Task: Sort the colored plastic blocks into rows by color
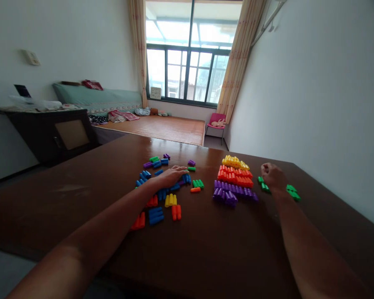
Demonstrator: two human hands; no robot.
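Note:
On the left, my left hand lies palm down over a loose pile of small tube-shaped plastic pieces, fingers stretched out. Its fingertips are by blue pieces and a small green piece; the palm side is hidden. To the right, my right hand is closed, with fingers curled beside some green pieces; what they hold, if anything, is hidden. More green pieces lie just right of that wrist. Between my hands are rows of yellow pieces, orange pieces and purple pieces.
The pieces lie on a dark brown table. Nearer me on the left are a yellow piece, an orange piece and a blue piece. Beyond stand a bed, a dark cabinet and a pink chair.

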